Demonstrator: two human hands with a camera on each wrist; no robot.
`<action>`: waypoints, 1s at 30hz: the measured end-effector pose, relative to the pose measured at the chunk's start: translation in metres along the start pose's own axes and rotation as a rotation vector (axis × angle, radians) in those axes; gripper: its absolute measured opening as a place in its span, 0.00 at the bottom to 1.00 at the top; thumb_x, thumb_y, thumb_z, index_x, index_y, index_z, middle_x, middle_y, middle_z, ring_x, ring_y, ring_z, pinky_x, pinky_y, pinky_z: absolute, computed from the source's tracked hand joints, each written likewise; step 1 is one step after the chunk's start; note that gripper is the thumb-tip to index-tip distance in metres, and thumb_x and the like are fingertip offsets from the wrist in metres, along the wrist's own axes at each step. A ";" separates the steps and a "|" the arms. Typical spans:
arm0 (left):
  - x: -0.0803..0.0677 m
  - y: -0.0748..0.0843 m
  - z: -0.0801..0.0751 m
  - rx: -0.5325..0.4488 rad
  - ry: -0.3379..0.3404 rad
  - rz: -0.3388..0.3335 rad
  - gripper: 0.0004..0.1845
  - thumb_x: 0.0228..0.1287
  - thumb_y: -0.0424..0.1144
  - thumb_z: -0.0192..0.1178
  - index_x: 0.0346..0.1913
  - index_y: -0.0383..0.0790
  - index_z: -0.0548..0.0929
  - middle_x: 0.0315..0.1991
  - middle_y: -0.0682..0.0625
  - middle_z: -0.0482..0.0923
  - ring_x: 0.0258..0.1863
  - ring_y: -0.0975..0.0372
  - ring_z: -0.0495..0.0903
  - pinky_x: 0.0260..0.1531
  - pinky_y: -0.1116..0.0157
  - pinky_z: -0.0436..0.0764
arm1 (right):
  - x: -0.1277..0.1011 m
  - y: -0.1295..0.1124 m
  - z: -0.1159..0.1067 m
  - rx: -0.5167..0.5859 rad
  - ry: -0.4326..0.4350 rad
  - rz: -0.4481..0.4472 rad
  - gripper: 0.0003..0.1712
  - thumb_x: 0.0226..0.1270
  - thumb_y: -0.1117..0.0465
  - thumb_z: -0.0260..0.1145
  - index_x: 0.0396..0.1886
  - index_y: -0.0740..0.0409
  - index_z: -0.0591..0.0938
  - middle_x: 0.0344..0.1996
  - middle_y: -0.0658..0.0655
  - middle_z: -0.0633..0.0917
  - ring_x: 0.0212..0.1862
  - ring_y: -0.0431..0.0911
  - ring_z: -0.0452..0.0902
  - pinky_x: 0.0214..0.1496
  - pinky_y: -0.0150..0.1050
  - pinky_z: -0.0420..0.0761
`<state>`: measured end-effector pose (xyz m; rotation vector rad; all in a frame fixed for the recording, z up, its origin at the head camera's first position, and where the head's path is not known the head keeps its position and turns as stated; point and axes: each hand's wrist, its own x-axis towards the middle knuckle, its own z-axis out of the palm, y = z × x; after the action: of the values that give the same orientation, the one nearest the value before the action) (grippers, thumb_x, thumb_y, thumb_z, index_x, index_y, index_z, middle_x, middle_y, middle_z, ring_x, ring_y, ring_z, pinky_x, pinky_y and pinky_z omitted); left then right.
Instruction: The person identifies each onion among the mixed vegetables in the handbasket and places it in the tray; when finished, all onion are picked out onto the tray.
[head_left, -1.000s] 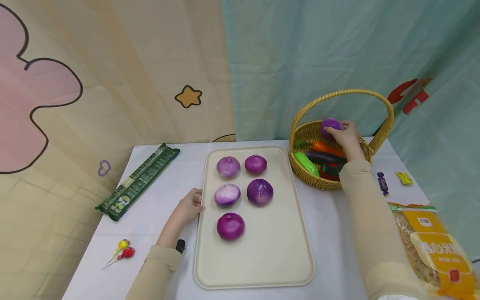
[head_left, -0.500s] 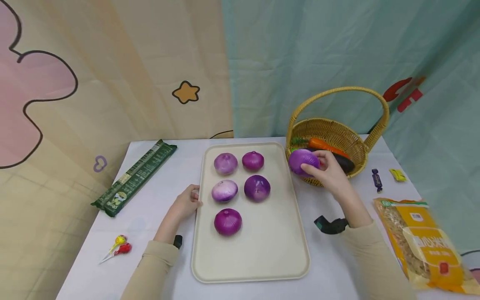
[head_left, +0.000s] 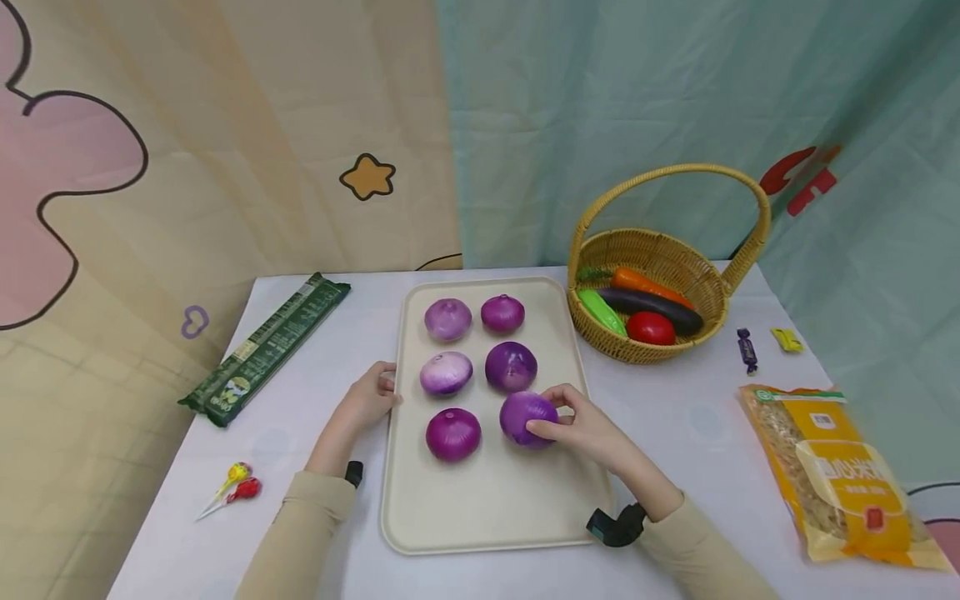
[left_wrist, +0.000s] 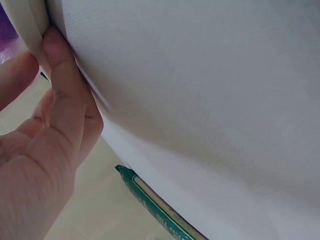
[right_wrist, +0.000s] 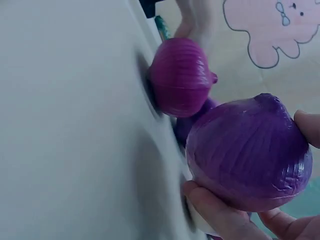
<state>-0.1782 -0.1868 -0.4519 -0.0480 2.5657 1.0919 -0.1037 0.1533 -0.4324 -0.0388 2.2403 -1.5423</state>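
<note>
My right hand [head_left: 588, 429] holds a purple onion [right_wrist: 247, 152] between thumb and fingers, over the right side of the cream tray [head_left: 495, 512]. In the right wrist view a gap shows between this onion and the tray. Several other onions stand on the tray in two columns; the magenta one [head_left: 453, 434] is just left of the held onion, and a dark purple one [head_left: 511, 367] lies behind it. At the tray's left edge my left hand [head_left: 366, 400] pinches the rim, thumb on one side and fingers on the other in the left wrist view.
A wicker basket [head_left: 645, 354] with a carrot, an eggplant, a green vegetable and a tomato stands back right. Two candies [head_left: 747, 351] and a yellow food bag [head_left: 843, 475] lie at right. On the left are a green packet [head_left: 266, 350] and two lollipops [head_left: 236, 483].
My right hand has carried the purple onion out of the basket, leftward and toward me, over the tray. The left hand stays at the tray's rim. The view has shifted slightly.
</note>
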 end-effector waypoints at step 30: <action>0.001 0.000 -0.007 0.052 -0.032 0.052 0.30 0.66 0.29 0.57 0.70 0.27 0.63 0.48 0.34 0.76 0.46 0.49 0.78 0.47 0.56 0.79 | 0.006 0.012 -0.004 -0.299 0.142 -0.026 0.37 0.68 0.44 0.63 0.66 0.66 0.73 0.61 0.66 0.77 0.59 0.57 0.77 0.59 0.51 0.78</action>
<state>-0.1816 -0.1914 -0.4475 0.0488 2.5783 1.0353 -0.1081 0.1603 -0.4434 -0.0472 2.5753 -1.2440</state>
